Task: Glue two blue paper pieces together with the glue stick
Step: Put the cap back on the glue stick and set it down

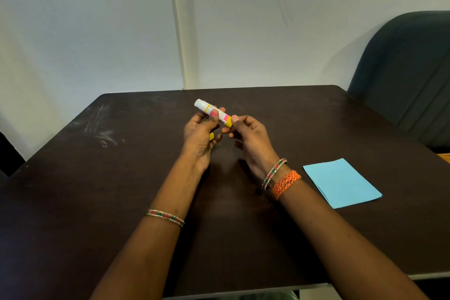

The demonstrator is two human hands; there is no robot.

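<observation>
A white and yellow glue stick is held above the middle of the dark table, its white glue end pointing up and to the left. My left hand grips its body, thumb on the label. A yellow piece, likely the cap, peeks out from under that hand's fingers. My right hand pinches the yellow base end of the stick. The blue paper lies flat on the table to the right, apart from both hands; it looks like two stacked sheets with edges slightly offset.
A dark padded chair stands at the table's far right corner. Pale scuff marks show on the table's left side. A white wall runs behind the table. The table's near edge sits just under my forearms.
</observation>
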